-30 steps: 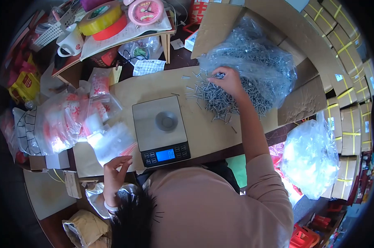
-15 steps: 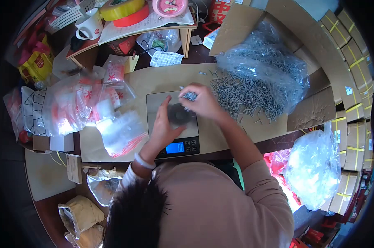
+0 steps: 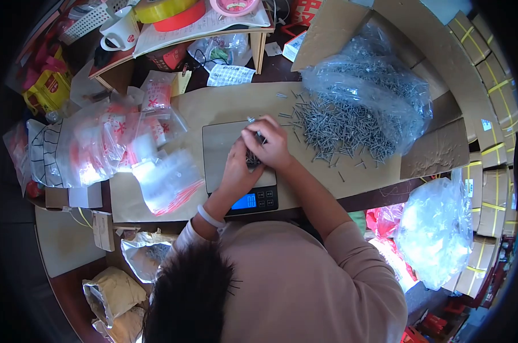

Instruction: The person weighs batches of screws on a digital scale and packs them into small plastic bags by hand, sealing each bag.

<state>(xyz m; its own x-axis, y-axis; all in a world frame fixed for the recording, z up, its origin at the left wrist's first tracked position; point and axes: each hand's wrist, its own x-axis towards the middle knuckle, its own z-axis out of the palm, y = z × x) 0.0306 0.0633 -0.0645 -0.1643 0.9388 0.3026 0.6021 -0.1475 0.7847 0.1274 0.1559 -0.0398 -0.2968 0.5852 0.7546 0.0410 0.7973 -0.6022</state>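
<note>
My left hand point(image 3: 239, 174) is curled around a small dark round dish point(image 3: 251, 162), mostly hidden by the fingers, with some screws showing in it. My right hand point(image 3: 269, 144) is closed just over the dish, its fingers bunched around some screws point(image 3: 259, 137); a screw tip pokes out past the fingers. Both hands are above the steel plate of a digital scale point(image 3: 216, 154), whose blue display point(image 3: 243, 201) reads 0.0. To the right lies a loose heap of grey screws point(image 3: 339, 128), spilling from a clear plastic bag point(image 3: 379, 86).
A cardboard box point(image 3: 433, 143) lies open around the screw bag. At left are clear zip bags with red edges point(image 3: 170, 186) and a bundle of printed bags point(image 3: 99, 143). Brown paper point(image 3: 139, 200) covers the table. A small wooden shelf point(image 3: 258, 51) stands behind, holding tape rolls point(image 3: 182, 17).
My right hand has moved down and turned over the dish, closer to my left hand. The left hand has moved slightly right, and its fingers now cover most of the dish.
</note>
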